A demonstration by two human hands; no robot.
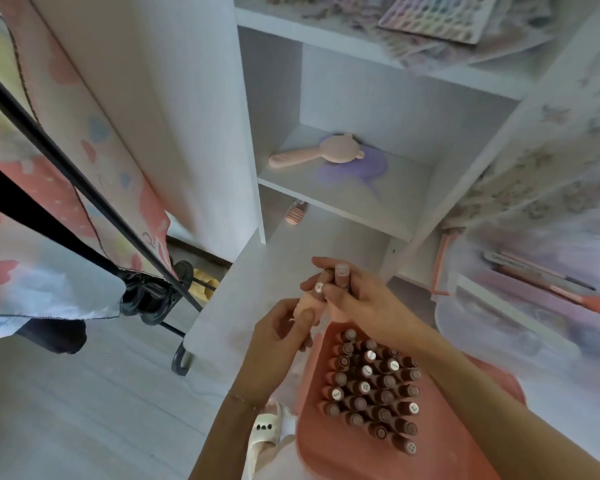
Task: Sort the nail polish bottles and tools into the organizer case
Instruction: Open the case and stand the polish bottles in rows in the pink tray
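A pink organizer case (pixel 329 455) sits low in the view, packed with several upright nail polish bottles (pixel 373 386) with brown caps. Above its far edge, my right hand (pixel 364 299) is closed around a bottle with a clear cap (pixel 340 277) and a second bottle with a white-dotted cap (pixel 318 287). My left hand (pixel 279 336) is just below and to the left, gripping a pale peach bottle (pixel 303 306) between thumb and fingers. Both hands touch over the white desk surface (pixel 243 299).
White shelves rise ahead, holding a pink bear-shaped hairbrush (pixel 321 152). A clear case with brushes and files (pixel 548 285) lies at the right. A black clothes rack (pixel 125 233) with hanging cloth stands at the left. A slippered foot (pixel 265 433) shows below.
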